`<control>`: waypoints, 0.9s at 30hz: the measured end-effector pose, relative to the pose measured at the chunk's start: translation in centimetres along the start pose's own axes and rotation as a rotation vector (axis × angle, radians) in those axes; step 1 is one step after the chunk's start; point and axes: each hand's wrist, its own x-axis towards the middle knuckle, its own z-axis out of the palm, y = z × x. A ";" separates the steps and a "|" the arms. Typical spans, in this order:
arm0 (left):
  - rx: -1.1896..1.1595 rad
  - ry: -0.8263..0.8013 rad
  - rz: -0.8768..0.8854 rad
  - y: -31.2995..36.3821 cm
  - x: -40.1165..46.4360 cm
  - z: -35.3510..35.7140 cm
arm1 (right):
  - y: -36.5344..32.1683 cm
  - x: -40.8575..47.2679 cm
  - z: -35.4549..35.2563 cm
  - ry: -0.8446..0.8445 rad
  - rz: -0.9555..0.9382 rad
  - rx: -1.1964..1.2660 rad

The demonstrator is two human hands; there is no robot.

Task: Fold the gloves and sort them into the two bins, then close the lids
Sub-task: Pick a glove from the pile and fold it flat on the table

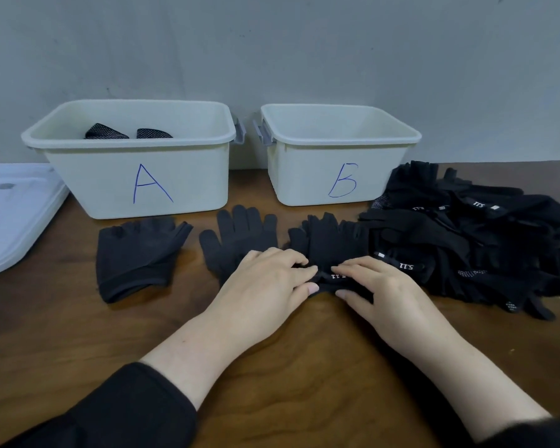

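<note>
On the brown wooden table (272,367) stood two cream plastic bins, bin A (136,185) holding folded gloves (110,132) and bin B (333,176), beside a heap of black gloves (485,240). Both the left hand (265,282) and the right hand (382,292) pinched, with curled fingers, the cuff of a black fingerless glove (327,240) lying before bin B.

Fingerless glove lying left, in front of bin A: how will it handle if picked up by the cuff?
The fingerless glove is probably floppy: it lies flat and creased on the table, so it would likely droop from the cuff. Likely light, being thin knit fabric. Unlikely to roll or slide far if pushed; the soft cloth would more likely bunch up on the wood.
</note>
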 end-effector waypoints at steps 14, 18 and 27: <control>-1.744 0.142 -0.789 3.8 -0.4 -2.2 | -5.0 0.4 1.8 0.273 -0.062 -0.007; -1.662 0.248 -0.748 3.0 -0.4 -3.0 | -6.1 0.1 1.5 0.193 -0.150 0.016; -1.697 0.176 -0.526 0.9 -0.1 -7.4 | -5.7 4.0 -5.7 0.081 0.538 0.941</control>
